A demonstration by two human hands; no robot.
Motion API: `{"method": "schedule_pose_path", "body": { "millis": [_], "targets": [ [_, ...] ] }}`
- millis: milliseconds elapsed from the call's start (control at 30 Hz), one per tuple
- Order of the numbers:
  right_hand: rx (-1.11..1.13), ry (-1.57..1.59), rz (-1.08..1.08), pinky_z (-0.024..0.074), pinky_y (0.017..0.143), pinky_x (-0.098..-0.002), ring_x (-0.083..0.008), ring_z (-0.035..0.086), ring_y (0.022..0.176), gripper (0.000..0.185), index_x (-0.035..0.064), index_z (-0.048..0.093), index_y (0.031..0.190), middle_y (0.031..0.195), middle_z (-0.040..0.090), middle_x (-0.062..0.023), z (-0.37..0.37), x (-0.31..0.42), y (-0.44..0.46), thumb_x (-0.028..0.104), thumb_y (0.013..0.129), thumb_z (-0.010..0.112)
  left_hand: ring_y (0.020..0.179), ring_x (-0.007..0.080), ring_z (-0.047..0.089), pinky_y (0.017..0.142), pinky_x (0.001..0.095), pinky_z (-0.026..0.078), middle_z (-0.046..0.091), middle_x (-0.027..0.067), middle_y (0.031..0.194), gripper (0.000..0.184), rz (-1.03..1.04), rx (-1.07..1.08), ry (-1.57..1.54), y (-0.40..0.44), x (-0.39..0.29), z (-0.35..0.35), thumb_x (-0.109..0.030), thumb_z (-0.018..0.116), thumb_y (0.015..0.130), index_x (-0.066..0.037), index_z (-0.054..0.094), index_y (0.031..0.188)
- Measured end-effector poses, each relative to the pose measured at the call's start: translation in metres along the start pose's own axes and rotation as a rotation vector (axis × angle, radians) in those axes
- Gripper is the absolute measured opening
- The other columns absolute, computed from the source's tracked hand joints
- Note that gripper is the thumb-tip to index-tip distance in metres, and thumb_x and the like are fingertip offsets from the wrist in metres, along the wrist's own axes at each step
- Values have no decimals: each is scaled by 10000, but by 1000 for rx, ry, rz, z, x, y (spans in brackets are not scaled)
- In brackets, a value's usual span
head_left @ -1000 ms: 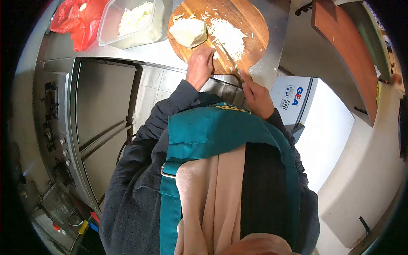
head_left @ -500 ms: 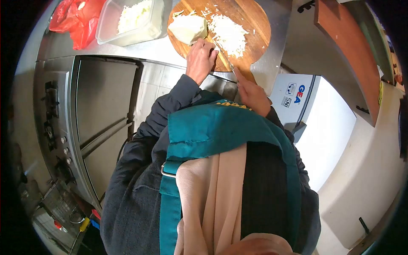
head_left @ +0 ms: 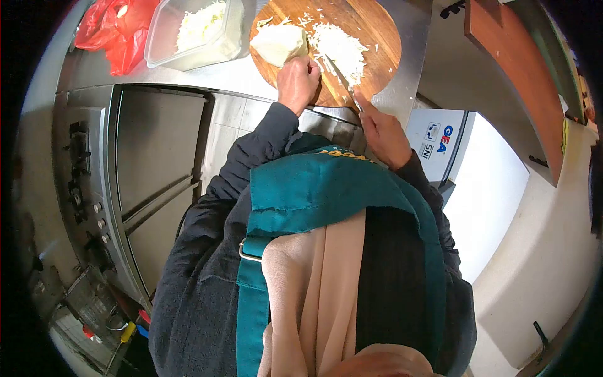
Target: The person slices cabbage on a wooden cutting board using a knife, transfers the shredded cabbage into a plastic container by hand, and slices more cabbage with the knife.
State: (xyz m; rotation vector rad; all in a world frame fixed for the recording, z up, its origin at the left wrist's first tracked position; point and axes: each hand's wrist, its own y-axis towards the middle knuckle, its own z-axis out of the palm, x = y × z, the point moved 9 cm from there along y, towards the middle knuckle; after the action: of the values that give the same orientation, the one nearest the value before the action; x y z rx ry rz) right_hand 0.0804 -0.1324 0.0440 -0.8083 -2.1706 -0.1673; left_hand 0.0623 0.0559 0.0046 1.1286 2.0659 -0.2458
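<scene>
From my feed, the clear tub (head_left: 195,53) w/ pale shreds sits L of the round board (head_left: 380,60) on the steel table (head_left: 402,94), red bag (head_left: 119,38) beyond it, white GEA box (head_left: 483,188) below R. L hand (head_left: 298,85) has its fingers bunched vs. the pale veg chunk (head_left: 278,44) on the board's L side; R hand (head_left: 386,135) has its fingers closed round the knife (head_left: 340,74), blade by the shreds pile (head_left: 339,50). Knife handle's mostly hidden in R hand, board's & tub's tops are cut off, and L fingertips are hard to make out.

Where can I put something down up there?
Bare counter shows right of the round board, and thinly in front of the plastic box. Crowded: the board's middle, with cabbage, shreds, knife and left hand; the right hand is close.
</scene>
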Motion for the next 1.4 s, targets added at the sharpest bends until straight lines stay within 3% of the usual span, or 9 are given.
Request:
{"method": "schedule_pose_path", "body": {
  "millis": [67,100,167,400,700,967,1033,1133,1400],
  "targets": [
    [-13,66,70,479,743,-381,-388,600,819,418,151,451,1317,928,596,-243,-2,1,0,125,900,448,638,306,624,596,381,475,625,158,675,159,8,-29,-1,-2,1,1,-162,618,755,-9,627,717],
    [-14,66,71,479,743,-381,-388,600,819,418,151,451,1317,928,596,-243,1,1,0,125,900,448,638,306,624,596,381,475,625,158,675,159,8,-28,-2,-2,0,1,-162,618,755,-9,627,717],
    [-4,-137,-28,452,633,-507,-399,587,692,464,114,373,1337,759,601,-225,15,3,2,144,879,445,640,321,618,596,390,474,621,159,669,151,12,-51,11,-3,-4,-2,-153,620,756,-8,620,713],
    [-56,-283,-117,453,595,-484,-398,571,639,519,99,321,1361,707,581,-228,33,-1,11,123,862,461,712,337,597,613,407,463,600,166,760,107,89,-64,11,-10,-13,-5,-115,617,773,-11,597,789],
    [-78,-34,-149,452,605,-487,-382,584,654,498,56,358,1336,734,584,-234,13,9,-4,102,851,460,738,367,570,639,432,467,556,199,789,76,144,-59,7,-12,-15,-3,-62,582,788,5,548,801],
    [41,-227,33,472,624,-465,-381,603,703,480,58,373,1333,769,607,-230,28,-7,-3,122,863,446,723,371,564,639,436,466,537,194,793,77,189,-96,37,-16,-20,-6,-63,576,796,3,537,808],
    [10,-92,18,472,637,-464,-387,602,708,466,70,391,1329,773,609,-227,17,-6,-13,130,870,445,739,373,570,649,440,464,558,203,796,74,158,-76,6,-14,-16,-8,-55,564,798,15,568,823],
    [-19,68,37,472,657,-462,-395,599,717,441,93,421,1320,789,611,-223,4,3,-16,148,882,443,705,265,642,627,352,482,642,166,763,156,15,64,-83,-10,2,-5,-94,598,801,4,643,913],
    [-41,-10,0,466,656,-480,-394,595,708,443,105,423,1318,784,607,-227,13,2,-15,151,879,453,682,271,632,618,358,481,645,147,736,190,-18,102,-49,-11,-4,-6,-178,670,753,-3,653,826]
  ]
}}
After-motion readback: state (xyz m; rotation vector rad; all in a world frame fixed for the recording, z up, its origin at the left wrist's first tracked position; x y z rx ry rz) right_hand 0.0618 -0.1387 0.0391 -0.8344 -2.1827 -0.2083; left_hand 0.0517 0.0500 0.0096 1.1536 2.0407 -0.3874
